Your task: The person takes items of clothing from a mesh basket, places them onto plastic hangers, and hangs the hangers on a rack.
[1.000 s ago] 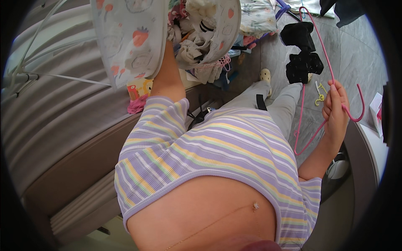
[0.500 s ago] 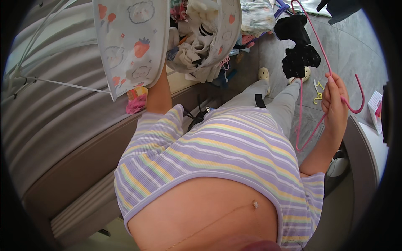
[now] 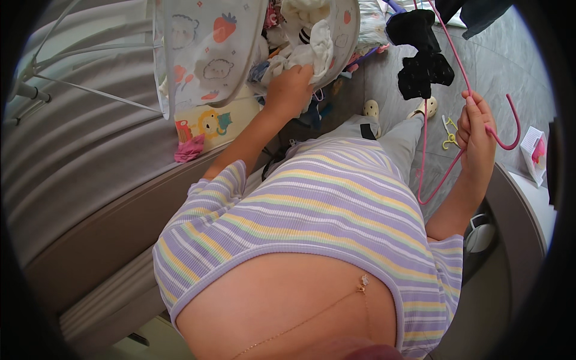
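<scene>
My right hand is closed around a pink wire hanger, near the base of its hook. Two small black cloth pieces, an upper one and a lower one, hang on the hanger's far side; their exact kind is unclear. My left hand reaches into a round fabric laundry basket with fingers closed on a white cloth. Other crumpled clothes lie around that cloth. The basket's pale flap, printed with strawberries and bears, stands beside my left forearm.
A white drying-rack frame and grey curtain are on the left. Pink cloth lies by the bed edge. On the grey tiled floor are a yellow hanger and a white basket. Dark cloth hangs at upper right.
My left hand has come from behind the basket's flap to the clothes inside and closed on white cloth. The basket appears shifted slightly right. My right hand still holds the hanger.
</scene>
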Motion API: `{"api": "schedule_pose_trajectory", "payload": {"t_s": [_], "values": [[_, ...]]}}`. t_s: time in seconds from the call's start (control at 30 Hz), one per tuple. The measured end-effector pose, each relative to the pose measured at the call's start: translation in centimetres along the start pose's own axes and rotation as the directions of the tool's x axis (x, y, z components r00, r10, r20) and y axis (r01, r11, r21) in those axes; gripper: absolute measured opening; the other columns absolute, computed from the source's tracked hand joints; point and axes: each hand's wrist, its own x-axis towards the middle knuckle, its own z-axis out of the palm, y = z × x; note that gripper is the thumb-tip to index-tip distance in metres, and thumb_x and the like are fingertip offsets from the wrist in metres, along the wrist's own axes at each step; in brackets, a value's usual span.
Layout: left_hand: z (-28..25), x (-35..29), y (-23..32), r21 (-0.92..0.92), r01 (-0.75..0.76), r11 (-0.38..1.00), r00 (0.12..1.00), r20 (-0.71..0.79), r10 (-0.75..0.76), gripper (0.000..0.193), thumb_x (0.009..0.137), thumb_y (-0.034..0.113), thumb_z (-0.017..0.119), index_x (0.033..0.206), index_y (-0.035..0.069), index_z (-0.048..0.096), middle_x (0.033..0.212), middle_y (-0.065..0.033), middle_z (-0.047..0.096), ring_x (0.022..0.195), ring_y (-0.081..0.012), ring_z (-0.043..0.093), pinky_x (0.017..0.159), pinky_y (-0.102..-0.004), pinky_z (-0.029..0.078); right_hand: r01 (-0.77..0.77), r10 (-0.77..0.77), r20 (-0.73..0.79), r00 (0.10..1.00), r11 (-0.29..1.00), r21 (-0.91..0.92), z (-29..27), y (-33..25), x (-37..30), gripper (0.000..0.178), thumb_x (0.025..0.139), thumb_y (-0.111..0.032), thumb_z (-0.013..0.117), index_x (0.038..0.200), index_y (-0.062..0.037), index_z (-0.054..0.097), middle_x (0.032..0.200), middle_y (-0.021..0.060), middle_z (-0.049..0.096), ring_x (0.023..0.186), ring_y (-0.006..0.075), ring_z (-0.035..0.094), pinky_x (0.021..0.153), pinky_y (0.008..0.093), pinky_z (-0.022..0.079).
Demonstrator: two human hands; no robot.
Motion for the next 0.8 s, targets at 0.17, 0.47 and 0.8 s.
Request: {"api": "schedule_pose_trajectory", "payload": {"t_s": [0.17,0.47,0.8], "values": [[-0.6,6.4,-5.4,-0.182,0.538,0.823,0.825,-0.085,-0.558,0.032,0.075,0.024,0.061,0.097,0.003,0.051,0.09,-0.0158,0.058,0.085,-0.0317,0.056,0.072,-0.0378,0.044,-0.03,0.031,-0.025,0.999,0.999,0.012,-0.6,0.8,0.9,0.02,0.089,-0.018,0.047,0.101,-0.0028,0.051,0.054,-0.0087,0.031,0.041,-0.002,0.02,0.036,0.0156,0.013],[5.7,10.4,-26.9,-0.165,0.623,0.764,0.703,-0.31,-0.64,0.044,0.075,0.034,0.058,0.109,0.008,0.047,0.096,-0.0179,0.056,0.089,-0.0334,0.055,0.075,-0.0389,0.044,-0.041,0.04,-0.028,0.999,0.999,-0.022,0.1,0.6,1.3,0.02,0.089,-0.019,0.047,0.1,-0.0036,0.052,0.053,-0.0093,0.029,0.041,-0.0021,0.019,0.036,0.0155,0.013],[10.4,8.6,-34.2,-0.019,0.574,0.819,0.785,-0.271,-0.557,0.058,0.075,0.045,0.055,0.122,0.013,0.042,0.103,-0.0203,0.053,0.092,-0.0353,0.054,0.079,-0.0402,0.043,-0.121,0.106,-0.126,0.986,0.985,-0.121,0.8,0.2,2.3,0.02,0.089,-0.02,0.047,0.1,-0.0039,0.051,0.053,-0.0095,0.028,0.04,-0.0018,0.018,0.036,0.0157,0.013]]}}
